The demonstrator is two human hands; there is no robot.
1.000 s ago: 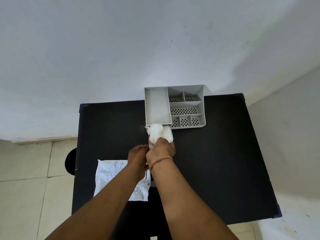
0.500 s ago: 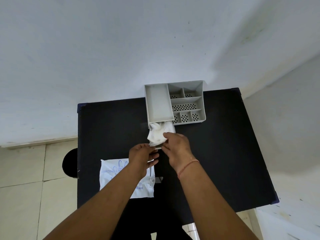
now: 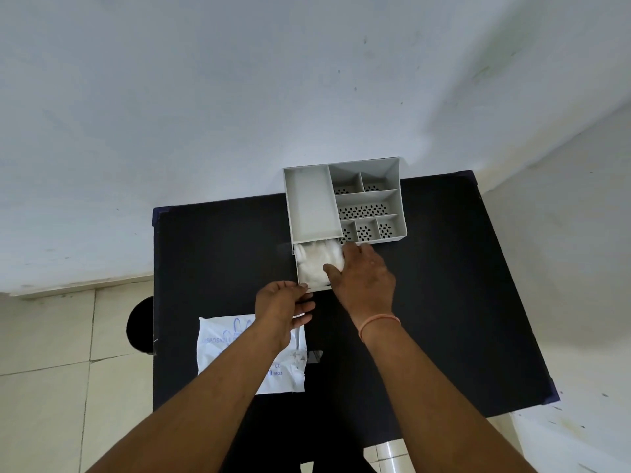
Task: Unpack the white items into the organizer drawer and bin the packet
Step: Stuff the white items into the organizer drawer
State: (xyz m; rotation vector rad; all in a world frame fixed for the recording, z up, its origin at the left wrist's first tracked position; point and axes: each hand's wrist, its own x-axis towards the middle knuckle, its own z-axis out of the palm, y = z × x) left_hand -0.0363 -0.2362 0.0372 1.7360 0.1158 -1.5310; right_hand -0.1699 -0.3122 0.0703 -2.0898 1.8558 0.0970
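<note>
A grey organizer (image 3: 402, 199) with several compartments stands at the far edge of the black table (image 3: 450, 288). Its drawer (image 3: 296, 268) is pulled out toward me and holds a wad of white items (image 3: 311, 266). My right hand (image 3: 365, 278) lies on the wad's right side, thumb and fingers closed on it inside the drawer. My left hand (image 3: 280, 308) pinches the drawer's front lip with its fingertips. The white packet (image 3: 222, 349) with blue print lies flat on the table near me, partly under my left forearm.
A round black object (image 3: 138, 326) shows on the tiled floor just left of the table. A pale wall rises right behind the organizer, and another wall runs along the right side. A small dark item (image 3: 316, 356) lies by the packet.
My right hand has carried the white wad from in front of the organizer down into the pulled-out drawer. My left hand has moved up from the packet area to the drawer's front.
</note>
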